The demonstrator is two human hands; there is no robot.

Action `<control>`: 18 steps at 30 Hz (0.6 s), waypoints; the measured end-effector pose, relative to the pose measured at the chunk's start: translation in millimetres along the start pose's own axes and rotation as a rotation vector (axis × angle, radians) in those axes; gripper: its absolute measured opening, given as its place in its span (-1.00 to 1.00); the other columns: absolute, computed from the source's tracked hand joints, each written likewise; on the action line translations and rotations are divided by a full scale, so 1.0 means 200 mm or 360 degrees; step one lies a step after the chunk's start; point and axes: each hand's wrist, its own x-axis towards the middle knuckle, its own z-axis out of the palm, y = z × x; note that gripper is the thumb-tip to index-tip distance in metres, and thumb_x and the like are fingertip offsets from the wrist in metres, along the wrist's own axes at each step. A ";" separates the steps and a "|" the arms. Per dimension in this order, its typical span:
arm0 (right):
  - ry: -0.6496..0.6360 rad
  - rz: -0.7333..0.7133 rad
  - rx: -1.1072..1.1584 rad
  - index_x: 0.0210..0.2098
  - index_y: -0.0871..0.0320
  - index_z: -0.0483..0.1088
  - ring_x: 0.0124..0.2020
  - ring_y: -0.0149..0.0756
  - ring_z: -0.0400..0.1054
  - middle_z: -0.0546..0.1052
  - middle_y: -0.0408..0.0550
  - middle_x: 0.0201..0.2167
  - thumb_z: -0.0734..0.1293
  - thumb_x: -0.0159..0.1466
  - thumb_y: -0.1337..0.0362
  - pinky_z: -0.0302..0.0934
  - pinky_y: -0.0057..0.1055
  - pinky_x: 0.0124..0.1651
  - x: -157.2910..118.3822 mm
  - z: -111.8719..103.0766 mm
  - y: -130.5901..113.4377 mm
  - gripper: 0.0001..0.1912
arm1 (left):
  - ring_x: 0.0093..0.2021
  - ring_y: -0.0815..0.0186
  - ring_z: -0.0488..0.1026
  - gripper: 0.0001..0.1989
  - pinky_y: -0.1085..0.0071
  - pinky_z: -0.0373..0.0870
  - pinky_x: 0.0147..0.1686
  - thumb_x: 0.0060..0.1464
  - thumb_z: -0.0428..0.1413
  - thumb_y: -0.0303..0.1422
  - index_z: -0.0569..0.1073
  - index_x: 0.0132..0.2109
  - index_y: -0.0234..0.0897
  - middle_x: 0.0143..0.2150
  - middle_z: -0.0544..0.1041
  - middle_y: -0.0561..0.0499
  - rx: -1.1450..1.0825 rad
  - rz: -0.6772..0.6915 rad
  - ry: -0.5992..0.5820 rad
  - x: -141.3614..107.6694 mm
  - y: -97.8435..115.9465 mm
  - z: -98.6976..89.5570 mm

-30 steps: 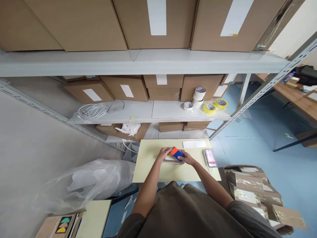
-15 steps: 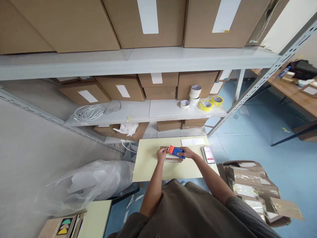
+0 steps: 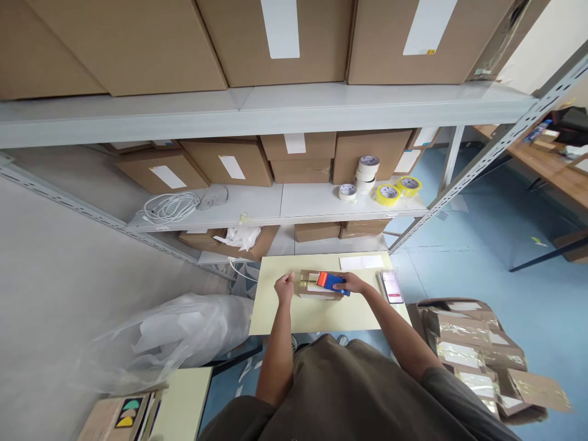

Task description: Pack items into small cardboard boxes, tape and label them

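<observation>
A small cardboard box [image 3: 305, 294] lies on the pale yellow table [image 3: 275, 315], with a shiny strip of tape across its left part. My right hand [image 3: 353, 283] is closed around a blue and orange tape dispenser [image 3: 335, 283], held over the top of the box. Just beyond the box's left end is my left hand [image 3: 285, 286], fingers pinched together. Whatever those fingers hold, if anything, is too small to make out.
Behind the box a white sheet [image 3: 361, 262] lies on the table, and a phone [image 3: 392, 286] is at its right edge. Shelves [image 3: 257, 205] with boxes, a coiled cable and tape rolls [image 3: 387, 195] rise in front. Taped cartons [image 3: 478, 343] are piled at right.
My left hand has moved left, away from the dispenser and past the box's end. The dispenser stays over the box in my right hand. The view has shifted slightly.
</observation>
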 end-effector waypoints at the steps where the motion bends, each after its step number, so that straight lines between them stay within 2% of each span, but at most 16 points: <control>1: -0.0020 0.0010 -0.0005 -0.14 0.16 0.56 -0.23 -0.22 0.50 0.65 -0.03 -0.22 0.47 0.21 -0.07 0.28 -0.47 -0.24 0.01 -0.01 0.00 -0.56 | -0.37 0.23 0.48 -0.55 0.45 0.30 -0.38 0.21 0.02 -0.05 0.59 -0.45 -0.21 -0.55 0.51 0.02 0.0002 -0.0017 0.0000 0.01 -0.02 0.00; 7: -0.0015 0.0109 -0.0143 -0.11 0.11 0.58 -0.17 -0.21 0.52 0.66 -0.08 -0.18 0.48 0.20 -0.04 0.28 -0.48 -0.19 0.04 0.00 -0.03 -0.59 | -0.35 0.21 0.48 -0.55 0.43 0.31 -0.38 0.24 -0.03 -0.06 0.60 -0.41 -0.19 -0.50 0.56 -0.02 0.0064 -0.0150 -0.0010 0.05 -0.11 0.01; 11: -0.0016 0.0174 -0.0276 -0.20 0.12 0.59 -0.20 -0.20 0.52 0.66 -0.06 -0.22 0.48 0.22 -0.06 0.25 -0.46 -0.22 0.07 0.02 -0.09 -0.63 | -0.31 0.19 0.52 -0.55 0.44 0.33 -0.36 0.24 -0.05 -0.07 0.60 -0.40 -0.18 -0.47 0.59 -0.03 0.0155 -0.0257 -0.0098 0.08 -0.18 0.04; 18: 0.0050 0.0285 -0.0440 -0.12 0.10 0.60 -0.16 -0.16 0.53 0.68 -0.01 -0.16 0.47 0.24 -0.06 0.21 -0.43 -0.23 0.10 0.09 -0.17 -0.60 | -0.25 0.17 0.61 -0.61 0.45 0.37 -0.34 0.23 0.01 -0.15 0.61 -0.42 -0.17 -0.44 0.64 -0.03 0.0197 -0.0407 -0.0267 0.11 -0.25 0.16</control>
